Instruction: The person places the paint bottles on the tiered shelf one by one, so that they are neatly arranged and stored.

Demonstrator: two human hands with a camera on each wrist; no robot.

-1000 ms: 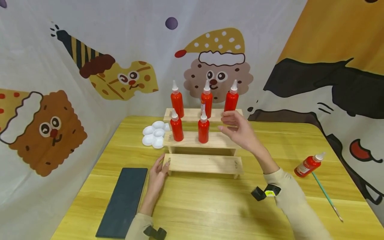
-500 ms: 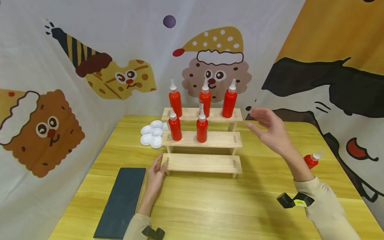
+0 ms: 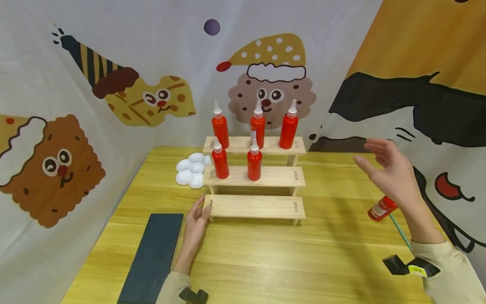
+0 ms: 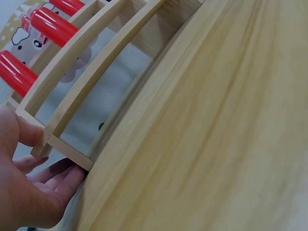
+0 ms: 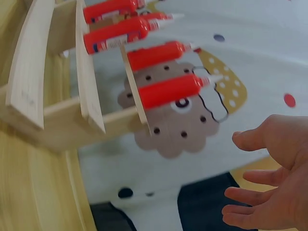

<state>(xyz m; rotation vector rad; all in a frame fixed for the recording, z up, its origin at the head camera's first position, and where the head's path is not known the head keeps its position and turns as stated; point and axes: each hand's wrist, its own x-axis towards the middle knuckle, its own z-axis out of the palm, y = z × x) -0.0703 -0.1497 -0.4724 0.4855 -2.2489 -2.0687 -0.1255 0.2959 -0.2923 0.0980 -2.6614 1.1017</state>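
A three-step wooden rack stands mid-table. My left hand grips the left end of its lowest step, thumb on top and fingers against the side, as the left wrist view also shows at the step's end. Three red squeeze bottles with white nozzle caps, one of them the right-hand bottle, stand on the top step. Two more, including the bottle, stand on the middle step. My right hand is raised at the right with fingers apart and nothing in it. Below it lies a tilted red bottle, partly hidden by the hand.
A white flower-shaped paint palette lies left of the rack. A dark flat board rests at the front left of the table. A green-handled paintbrush lies at the right, partly covered by my forearm. A patterned cloth hangs behind.
My right hand has moved right, away from the right-hand bottle on the top step, to above the lying bottle. My left hand stays on the rack.
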